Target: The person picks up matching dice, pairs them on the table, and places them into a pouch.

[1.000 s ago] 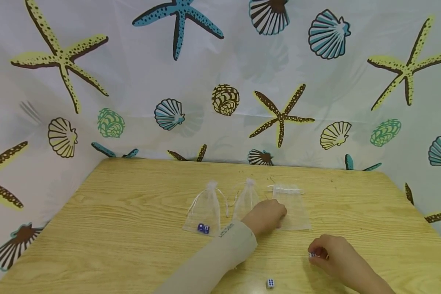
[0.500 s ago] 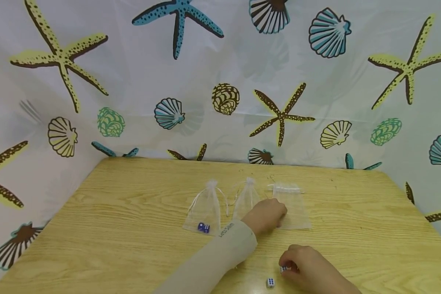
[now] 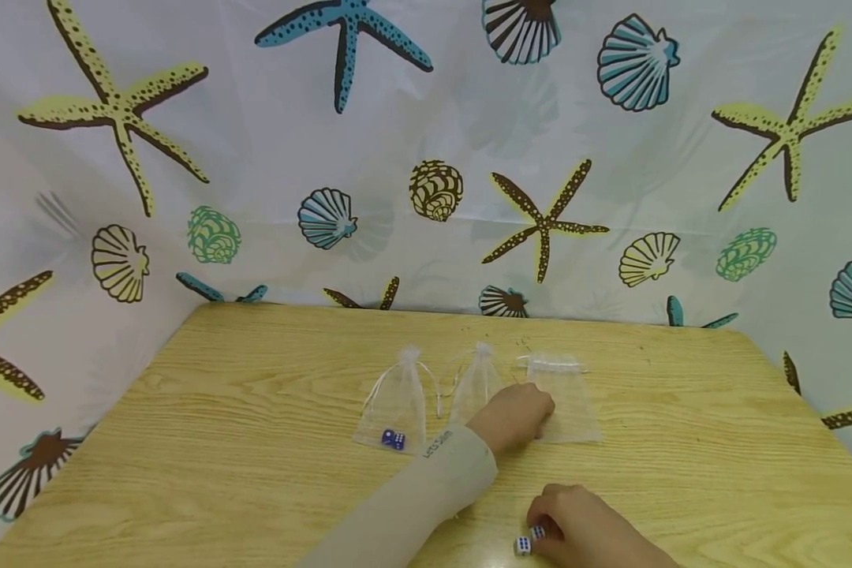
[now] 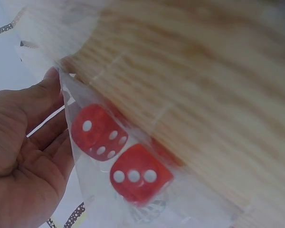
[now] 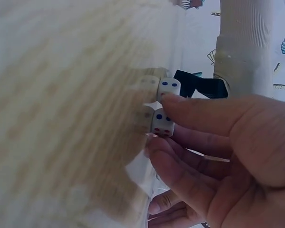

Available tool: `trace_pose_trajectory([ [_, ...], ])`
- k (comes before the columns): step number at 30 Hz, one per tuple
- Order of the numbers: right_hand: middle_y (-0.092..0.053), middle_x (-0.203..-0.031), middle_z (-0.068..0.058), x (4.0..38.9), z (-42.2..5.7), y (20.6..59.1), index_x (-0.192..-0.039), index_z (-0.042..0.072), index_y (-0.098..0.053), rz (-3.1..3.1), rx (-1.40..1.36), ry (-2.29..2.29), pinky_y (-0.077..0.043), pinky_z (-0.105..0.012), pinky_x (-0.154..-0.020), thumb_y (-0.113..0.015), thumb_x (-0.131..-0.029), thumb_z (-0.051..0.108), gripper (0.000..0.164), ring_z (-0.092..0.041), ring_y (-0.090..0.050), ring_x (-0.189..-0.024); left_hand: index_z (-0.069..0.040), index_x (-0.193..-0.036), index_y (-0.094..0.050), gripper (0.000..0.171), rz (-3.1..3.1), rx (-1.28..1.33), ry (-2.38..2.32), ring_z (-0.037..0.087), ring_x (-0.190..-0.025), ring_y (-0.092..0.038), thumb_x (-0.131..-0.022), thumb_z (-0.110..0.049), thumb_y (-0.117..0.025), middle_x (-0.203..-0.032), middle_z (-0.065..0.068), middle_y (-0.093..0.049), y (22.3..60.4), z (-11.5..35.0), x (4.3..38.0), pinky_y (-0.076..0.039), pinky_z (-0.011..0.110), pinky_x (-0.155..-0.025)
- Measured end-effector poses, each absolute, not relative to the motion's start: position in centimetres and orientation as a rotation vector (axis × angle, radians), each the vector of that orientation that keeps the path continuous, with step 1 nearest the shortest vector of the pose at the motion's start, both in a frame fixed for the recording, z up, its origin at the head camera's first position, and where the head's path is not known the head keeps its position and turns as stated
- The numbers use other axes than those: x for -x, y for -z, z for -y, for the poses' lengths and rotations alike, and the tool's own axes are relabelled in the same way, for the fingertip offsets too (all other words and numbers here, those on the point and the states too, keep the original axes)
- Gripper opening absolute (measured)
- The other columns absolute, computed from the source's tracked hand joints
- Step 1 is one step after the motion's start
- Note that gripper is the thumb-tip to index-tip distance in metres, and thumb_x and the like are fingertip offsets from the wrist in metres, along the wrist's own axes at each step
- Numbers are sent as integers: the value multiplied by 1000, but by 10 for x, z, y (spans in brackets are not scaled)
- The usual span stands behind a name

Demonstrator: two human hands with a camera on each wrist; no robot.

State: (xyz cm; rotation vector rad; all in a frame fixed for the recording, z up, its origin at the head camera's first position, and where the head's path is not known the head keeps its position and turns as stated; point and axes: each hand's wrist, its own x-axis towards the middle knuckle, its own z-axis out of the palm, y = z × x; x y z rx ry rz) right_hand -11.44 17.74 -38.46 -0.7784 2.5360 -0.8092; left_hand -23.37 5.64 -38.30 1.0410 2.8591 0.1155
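In the head view my right hand (image 3: 575, 521) pinches a white die (image 3: 537, 532) with blue dots, right beside a second white die (image 3: 522, 546) on the table. The right wrist view shows the held die (image 5: 162, 124) between thumb and index finger. My left hand (image 3: 514, 414) rests between the middle sheer drawstring bag (image 3: 477, 390) and the right one (image 3: 571, 406), its fingers loosely bent. Close to it, in the left wrist view, two red dice (image 4: 99, 132) lie in a sheer bag; the left arm hides them from the head view.
A third sheer bag (image 3: 390, 406) on the left holds two blue dice (image 3: 394, 439). The wooden table (image 3: 241, 442) is backed by a white curtain (image 3: 270, 158) printed with starfish and shells. The left sleeve (image 3: 412, 505) crosses the table's front middle.
My right hand has moved left and toward the front with the white die, bringing it next to the other white die. The left hand has stayed in place.
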Motion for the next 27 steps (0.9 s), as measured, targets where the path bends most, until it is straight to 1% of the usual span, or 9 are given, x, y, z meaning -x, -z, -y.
trace_pose_trajectory([
  [4,-53,-80,10,114,-179,384,-90,9,-70,-2497,800,821,-42,-17,-57,-70,-83,14,9,3,-44,-65,-15,-70,-52,24,-2866,-1048,-90,10,-67,-46,-89,-14,-67,-72,-2,-56,383,-58,233,-37,22,-59],
  [7,-53,-84,9,114,-182,382,-95,8,-69,-2468,753,807,-41,-18,-58,-70,-84,16,14,1,-44,-66,-15,-69,-53,24,-2873,-1063,-78,9,-68,-48,-88,-14,-68,-74,-2,-58,383,-59,233,-38,22,-60],
  [9,-54,-88,8,114,-184,379,-99,8,-69,-2452,714,783,-42,-19,-61,-70,-84,19,19,0,-46,-69,-15,-67,-52,26,-2878,-1083,-99,9,-65,-45,-88,-11,-67,-68,-3,-54,383,-58,234,-37,21,-58],
  [12,-56,-94,8,114,-187,375,-103,9,-69,-2469,710,704,-47,-21,-69,-71,-85,25,25,0,-51,-77,-16,-61,-48,32,-2884,-1127,-140,9,-58,-37,-86,-3,-64,-59,-4,-44,382,-59,235,-33,19,-53],
  [15,-57,-98,9,113,-190,372,-104,9,-69,-2512,741,634,-49,-24,-75,-72,-84,28,28,1,-53,-82,-17,-56,-42,38,-2899,-1184,-138,9,-54,-29,-85,1,-60,-54,-5,-34,383,-59,236,-28,19,-49],
  [19,-55,-95,9,113,-195,367,-103,9,-69,-2541,736,621,-47,-23,-70,-71,-81,22,26,0,-50,-77,-19,-54,-36,43,-2932,-1258,-94,8,-52,-23,-86,0,-58,-54,-6,-26,384,-59,237,-22,18,-46],
  [21,-55,-96,8,114,-197,363,-105,8,-68,-2527,724,647,-46,-22,-69,-71,-79,19,29,-1,-51,-78,-19,-54,-36,44,-2952,-1281,-60,8,-53,-22,-88,-1,-58,-54,-6,-25,384,-60,236,-21,19,-46],
  [24,-58,-103,5,118,-203,359,-110,4,-66,-2494,720,665,-49,-24,-73,-71,-81,19,33,-8,-57,-85,-19,-57,-44,39,-2974,-1340,70,8,-53,-26,-90,-4,-58,-54,-7,-33,384,-62,234,-25,19,-47],
  [27,-61,-106,0,121,-208,356,-112,0,-65,-2499,743,653,-51,-27,-75,-74,-81,22,39,-16,-60,-90,-20,-65,-58,29,-2997,-1399,243,6,-54,-39,-92,-8,-58,-60,-7,-51,384,-65,229,-37,20,-49],
])
